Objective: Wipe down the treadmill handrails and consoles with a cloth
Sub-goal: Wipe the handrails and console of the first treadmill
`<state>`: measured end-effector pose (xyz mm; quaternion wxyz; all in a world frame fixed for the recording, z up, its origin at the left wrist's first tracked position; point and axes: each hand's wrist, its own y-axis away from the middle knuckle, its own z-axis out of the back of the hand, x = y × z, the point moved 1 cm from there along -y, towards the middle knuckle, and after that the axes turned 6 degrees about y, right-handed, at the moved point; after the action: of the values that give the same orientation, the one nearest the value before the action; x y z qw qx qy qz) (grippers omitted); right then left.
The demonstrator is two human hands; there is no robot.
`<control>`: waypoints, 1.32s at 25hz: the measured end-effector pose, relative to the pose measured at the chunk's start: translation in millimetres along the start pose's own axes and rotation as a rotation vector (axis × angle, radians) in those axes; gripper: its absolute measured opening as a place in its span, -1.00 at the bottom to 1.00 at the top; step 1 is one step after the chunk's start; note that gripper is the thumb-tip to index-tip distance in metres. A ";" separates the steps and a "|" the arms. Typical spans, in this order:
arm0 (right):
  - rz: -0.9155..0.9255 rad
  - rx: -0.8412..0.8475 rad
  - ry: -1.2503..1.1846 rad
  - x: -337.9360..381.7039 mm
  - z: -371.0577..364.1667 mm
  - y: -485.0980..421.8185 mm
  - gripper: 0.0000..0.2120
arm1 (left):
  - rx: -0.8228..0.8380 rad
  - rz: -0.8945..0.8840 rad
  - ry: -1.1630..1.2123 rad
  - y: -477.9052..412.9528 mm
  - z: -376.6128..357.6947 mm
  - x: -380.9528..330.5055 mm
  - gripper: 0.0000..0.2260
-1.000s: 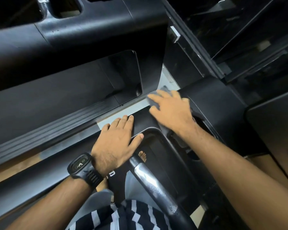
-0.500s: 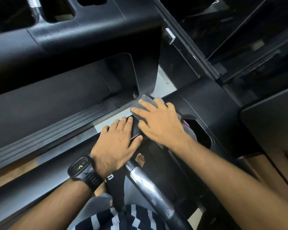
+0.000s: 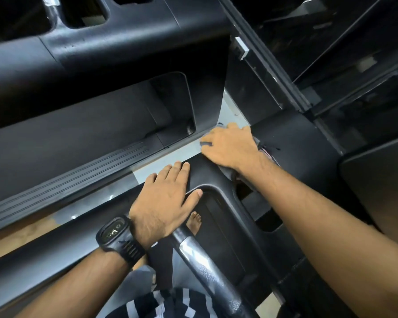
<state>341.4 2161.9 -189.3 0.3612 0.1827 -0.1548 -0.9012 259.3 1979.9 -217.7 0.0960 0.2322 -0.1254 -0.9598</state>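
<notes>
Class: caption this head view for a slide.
Right hand holds grey cloth against treadmill console; left hand rests flat nearby.

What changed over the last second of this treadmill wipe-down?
The right hand, pressing the grey cloth, swept in toward the left hand. It then pushed back out to the far edge of the black console, where its fingers now bend over the cloth. Nothing was let go. The left hand stayed flat on the console, next to the chrome handrail.
</notes>
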 end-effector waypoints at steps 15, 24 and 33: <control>0.001 0.096 0.035 -9.8 3.5 -15.0 -0.62 | 0.041 -0.030 0.047 -5.8 1.4 -3.9 -0.19; 0.002 -0.103 0.048 -23.1 -14.1 12.7 -0.60 | 0.057 -0.038 0.036 -15.2 2.4 -10.5 -0.18; 0.019 -0.298 0.064 -16.5 -33.6 43.4 -0.51 | 0.062 -0.064 0.053 -25.2 2.4 -16.8 -0.33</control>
<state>393.2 2138.7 -197.7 0.3973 0.1542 -0.0096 -0.9046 269.7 2008.3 -215.8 0.0613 0.2645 -0.1451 -0.9514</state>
